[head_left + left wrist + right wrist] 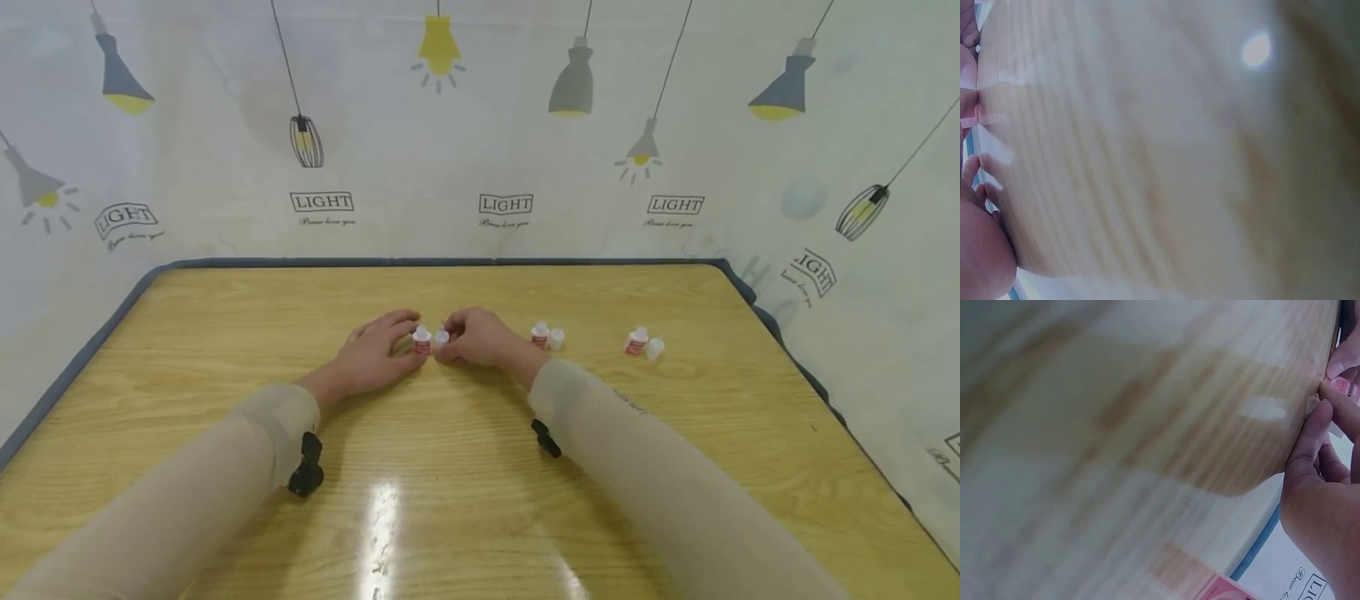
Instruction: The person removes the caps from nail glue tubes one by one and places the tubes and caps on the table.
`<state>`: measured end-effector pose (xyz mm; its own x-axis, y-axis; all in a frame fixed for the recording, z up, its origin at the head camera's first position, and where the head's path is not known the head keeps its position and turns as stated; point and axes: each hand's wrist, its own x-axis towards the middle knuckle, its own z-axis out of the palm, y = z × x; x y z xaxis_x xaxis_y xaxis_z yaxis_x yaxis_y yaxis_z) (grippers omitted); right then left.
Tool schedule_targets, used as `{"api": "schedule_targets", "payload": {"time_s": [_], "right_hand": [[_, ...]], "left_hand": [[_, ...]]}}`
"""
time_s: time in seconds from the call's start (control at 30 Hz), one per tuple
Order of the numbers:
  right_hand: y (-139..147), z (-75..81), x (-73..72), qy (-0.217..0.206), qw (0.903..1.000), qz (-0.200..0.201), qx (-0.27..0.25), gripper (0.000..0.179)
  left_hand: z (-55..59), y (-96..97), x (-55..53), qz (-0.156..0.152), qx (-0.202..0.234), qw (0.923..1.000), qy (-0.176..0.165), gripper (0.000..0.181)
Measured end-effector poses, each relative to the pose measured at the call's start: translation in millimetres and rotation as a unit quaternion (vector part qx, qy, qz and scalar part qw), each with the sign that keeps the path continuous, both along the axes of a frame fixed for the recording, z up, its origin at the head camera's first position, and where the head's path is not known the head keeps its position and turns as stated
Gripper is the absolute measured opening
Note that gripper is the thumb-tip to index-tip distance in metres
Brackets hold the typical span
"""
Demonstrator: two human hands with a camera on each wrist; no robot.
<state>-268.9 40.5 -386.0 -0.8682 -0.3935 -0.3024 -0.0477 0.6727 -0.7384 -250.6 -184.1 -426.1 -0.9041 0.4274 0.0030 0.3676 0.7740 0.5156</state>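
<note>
A small white bottle [422, 340] with a red label and a white nozzle top stands upright near the middle of the table. My left hand [375, 357] lies around its left side, fingers extended behind it and the thumb close to its base; whether they touch it I cannot tell. Just right of the bottle, my right hand [480, 337] pinches a small white cap [442, 337] between thumb and fingertips. The right wrist view has the right hand [1319, 481] close to the bottle's pink label [1346, 387]. In the left wrist view, only part of the left hand [985, 250] shows.
Farther right stand a second labelled bottle [539, 335] with a white cap [556, 338] beside it, and a third bottle [636, 341] with its own cap [656, 348]. The wooden table [450, 467] has a dark edging at the back, against a patterned wall sheet [420, 167].
</note>
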Motion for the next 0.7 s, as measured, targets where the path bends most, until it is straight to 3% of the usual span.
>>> {"api": "schedule_targets", "payload": {"time_s": [0.23, 0.7], "right_hand": [[-0.6, 0.4, 2.0, 0.003, 1.0000, 0.000, 0.000, 0.034], [-2.2, 1.3, 3.7, 0.005, 0.9998, -0.017, 0.005, 0.034]], "left_hand": [[-7.3, -2.4, -3.6, -0.001, 0.002, 1.0000, 0.004, 0.063], [-7.4, -1.4, -2.5, -0.001, 0.001, 0.9999, 0.016, 0.062]]}}
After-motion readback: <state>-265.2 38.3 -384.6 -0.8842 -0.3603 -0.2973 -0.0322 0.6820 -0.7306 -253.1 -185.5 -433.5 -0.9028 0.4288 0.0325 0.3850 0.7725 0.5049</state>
